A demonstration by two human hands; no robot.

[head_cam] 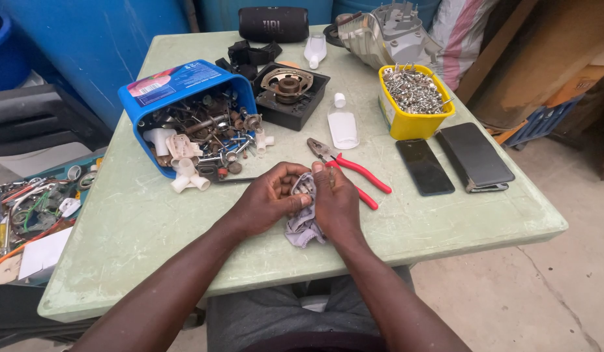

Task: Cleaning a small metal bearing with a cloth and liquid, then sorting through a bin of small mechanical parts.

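Small metal part (304,188) in cloth (303,225), between both hands' fingers (301,201)

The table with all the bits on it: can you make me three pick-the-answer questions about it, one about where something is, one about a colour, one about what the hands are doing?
1. Where do the red-handled metal pliers lie?
A. inside the blue tub
B. on the pale green table, beside the right hand
C. on the floor

2. What colour is the square plastic tub of silver screws?
A. yellow
B. black
C. white

3. What are both hands doing?
A. resting flat
B. holding a phone
C. holding a grey cloth together

Answers: 1 B, they lie on the tabletop by that hand. 2 A, its walls are yellow. 3 C, the left hand and right hand grip the cloth.
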